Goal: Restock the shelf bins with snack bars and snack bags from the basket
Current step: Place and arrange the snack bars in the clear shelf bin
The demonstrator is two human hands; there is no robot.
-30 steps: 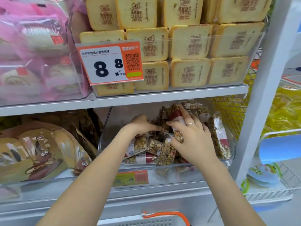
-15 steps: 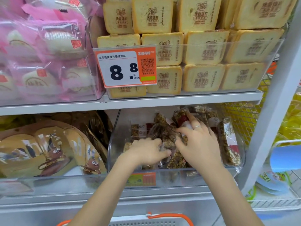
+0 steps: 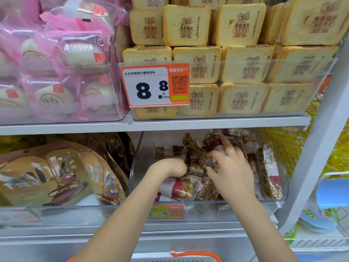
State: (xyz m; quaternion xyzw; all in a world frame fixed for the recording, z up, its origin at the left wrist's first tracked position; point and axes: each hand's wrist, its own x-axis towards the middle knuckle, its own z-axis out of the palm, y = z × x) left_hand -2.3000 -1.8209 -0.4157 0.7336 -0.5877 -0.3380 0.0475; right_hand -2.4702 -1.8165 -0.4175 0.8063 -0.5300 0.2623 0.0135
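Both of my hands reach into a clear plastic bin [image 3: 211, 210] on the lower shelf, which holds several nut-and-grain snack bars [image 3: 269, 171] in clear wrappers with red and white labels. My left hand [image 3: 170, 167] is curled among the bars at the bin's middle, its fingertips hidden behind them. My right hand [image 3: 230, 171] lies over the pile and its fingers hold a standing bar [image 3: 215, 142] with a red label. The white basket [image 3: 170, 259] with its orange handle shows at the bottom edge.
Above, a clear bin holds stacked toast-slice packs [image 3: 243, 69] behind an orange price tag [image 3: 154, 86]. Pink bun bags [image 3: 60, 59] sit upper left, brown snack bags [image 3: 56, 173] lower left. A white shelf upright [image 3: 319, 133] stands at the right, with yellow packs beyond.
My left hand has drawn back from the rear of the bin toward its middle. My right hand stays on the red-labelled bar. The camera has shifted, so the shelf sits lower and further right in view.
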